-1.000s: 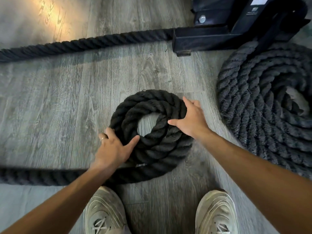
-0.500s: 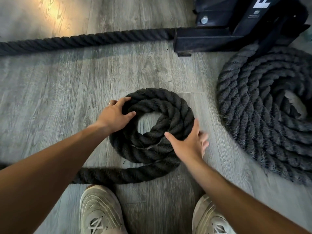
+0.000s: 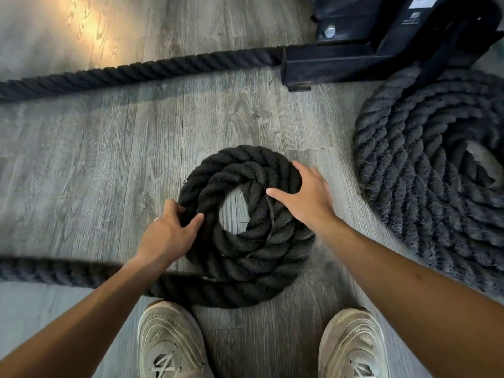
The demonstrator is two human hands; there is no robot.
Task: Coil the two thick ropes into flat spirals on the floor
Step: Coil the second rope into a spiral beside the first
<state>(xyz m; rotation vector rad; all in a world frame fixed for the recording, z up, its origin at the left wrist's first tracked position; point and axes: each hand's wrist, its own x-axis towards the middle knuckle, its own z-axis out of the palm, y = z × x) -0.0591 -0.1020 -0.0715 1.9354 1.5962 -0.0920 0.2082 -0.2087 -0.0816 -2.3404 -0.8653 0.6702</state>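
The small coil lies flat on the floor in the middle of the frame, just above the person's two shoes. It has only a few turns so far. From the bottom of the coil, the loose rope runs out along the floor to the left edge of the frame. Its long line goes left to right, and it joins the coil at the lower left. So the rope that must be wound on next lies to the left, on the side of the left hand, which is the nearer one.

The left hand's grip is closed around the outer turn at the left side of the coil. The thumb lies on top of the rope and the fingers curl over its outer edge. The right hand lies on the upper right side of the coil. Its fingers are spread and fairly straight, and it presses down on the rope but does not wrap around it.

The next move is probably to turn the coil so it pulls in more of the loose rope.

The big coil at the right of the frame looks finished. Another stretch of rope runs across the upper left to a black metal base.
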